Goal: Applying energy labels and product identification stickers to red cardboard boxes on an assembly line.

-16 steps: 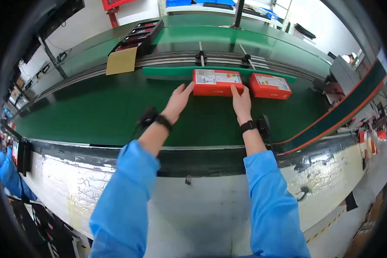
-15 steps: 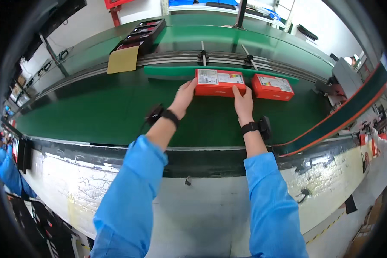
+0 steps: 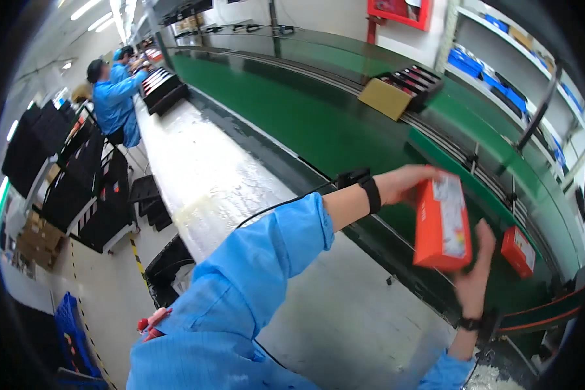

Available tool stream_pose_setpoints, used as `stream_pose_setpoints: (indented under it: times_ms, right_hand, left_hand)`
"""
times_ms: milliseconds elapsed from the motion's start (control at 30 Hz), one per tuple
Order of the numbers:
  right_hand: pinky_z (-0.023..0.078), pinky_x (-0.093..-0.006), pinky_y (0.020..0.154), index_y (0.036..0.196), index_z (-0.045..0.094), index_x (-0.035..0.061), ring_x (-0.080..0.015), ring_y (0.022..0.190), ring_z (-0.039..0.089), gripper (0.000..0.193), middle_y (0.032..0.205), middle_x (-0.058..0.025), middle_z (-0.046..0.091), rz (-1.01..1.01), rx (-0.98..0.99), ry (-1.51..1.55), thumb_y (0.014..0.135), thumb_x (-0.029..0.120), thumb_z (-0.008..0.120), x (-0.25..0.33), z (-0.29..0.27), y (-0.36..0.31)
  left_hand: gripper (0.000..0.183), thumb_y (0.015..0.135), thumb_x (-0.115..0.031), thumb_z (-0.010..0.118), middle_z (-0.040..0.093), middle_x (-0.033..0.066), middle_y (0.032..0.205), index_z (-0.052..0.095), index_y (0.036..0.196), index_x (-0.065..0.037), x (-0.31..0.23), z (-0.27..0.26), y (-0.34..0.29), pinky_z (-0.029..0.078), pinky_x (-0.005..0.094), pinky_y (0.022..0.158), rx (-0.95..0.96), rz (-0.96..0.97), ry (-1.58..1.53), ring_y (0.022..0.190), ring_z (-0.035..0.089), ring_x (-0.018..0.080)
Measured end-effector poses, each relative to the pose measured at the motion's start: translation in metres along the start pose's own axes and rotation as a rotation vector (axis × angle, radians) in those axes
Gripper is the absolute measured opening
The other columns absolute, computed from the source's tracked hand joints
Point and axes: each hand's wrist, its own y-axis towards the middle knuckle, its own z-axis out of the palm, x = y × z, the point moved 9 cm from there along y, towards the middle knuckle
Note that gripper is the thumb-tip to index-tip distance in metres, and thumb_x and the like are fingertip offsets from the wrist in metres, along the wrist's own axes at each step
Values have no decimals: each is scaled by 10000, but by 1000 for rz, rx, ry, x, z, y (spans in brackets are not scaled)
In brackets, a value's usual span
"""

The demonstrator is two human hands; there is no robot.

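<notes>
Orange rectangular box (image 3: pixel 441 223) gripped between both hands.

Two bare hands meet around a shared grip, lifted in front of the body. The left hand (image 3: pixel 406 185) closes over the top of the grip, fingers curled down and partly blurred, a dark band around its wrist. Its forearm is bare up to a rolled blue sleeve. The right hand (image 3: pixel 474 273) comes up from below the grip, palm open against it, fingers spread upward, a dark band at the wrist.
</notes>
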Motion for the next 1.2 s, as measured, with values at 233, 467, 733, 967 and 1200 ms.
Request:
stream_pose_setpoints:
  times_ms: [233,467,733,967,1200]
  right_hand:
    - [368,-536,1177,1464,564,229,-414,1405,477,757,1542,-218,473,-643,704,-87,764,306,841,180,77,-46]
    - [363,-546,1149,1580,430,223,-419,1367,469,945,1467,-219,493,-411,747,-86,752,403,848,166,101,-80]
    - [443,-503,1065,1462,573,183,-396,1247,538,848,1370,-192,538,-247,478,-209,707,402,889,72,64,-28]
    - [443,-531,1071,1342,632,132,-414,1251,544,584,1394,-175,534,-67,67,-630,826,335,815,-79,39,64]
    - [496,-474,1007,1213,673,105,-383,1194,581,389,1317,-155,565,85,39,-90,863,225,792,15,127,-21]
  left_hand:
    - [503,1003,-384,676,646,73,1324,587,1356,-36,105,56,-89,533,330,996,436,-323,48,1144,637,145]
    - [648,1060,-532,539,555,175,1403,389,1532,-115,137,53,-119,484,392,1069,257,-529,-131,1256,583,266]
    - [342,1124,-268,479,644,99,1253,532,1387,-57,73,-89,-121,542,327,947,-147,134,227,1093,649,174]
    - [242,1082,-167,579,678,82,1133,599,1263,-7,80,-73,-117,540,288,909,-36,222,391,1023,650,138]
    - [234,1097,-195,540,687,82,1117,608,1245,-27,75,-76,-117,544,300,917,-66,144,226,1017,667,157]
